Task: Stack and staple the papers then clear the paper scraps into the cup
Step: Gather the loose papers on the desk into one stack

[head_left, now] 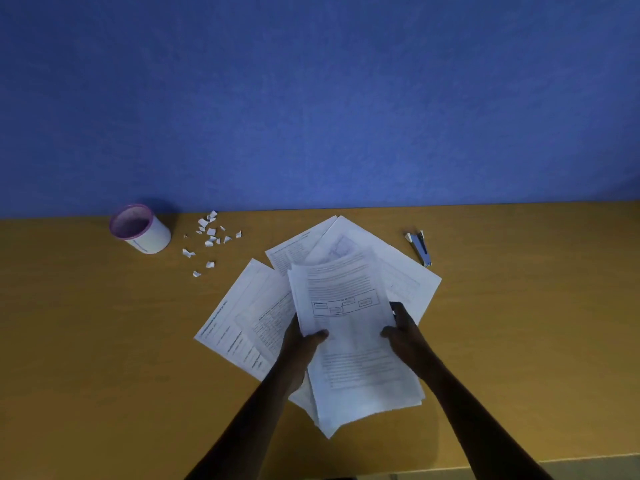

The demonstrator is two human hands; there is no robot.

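Printed papers (346, 306) fanned loosely; white scraps (207, 237) scattered beside upright cup (142, 230); stapler (420, 247) apart.

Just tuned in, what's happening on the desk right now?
A person is gathering printed sheets. The left hand and right hand each have a grip on the bundle, held over more papers fanned loose on the table. The stapler lies untouched to the right. The scraps are scattered beside the cup, which stands at the left by the blue wall.
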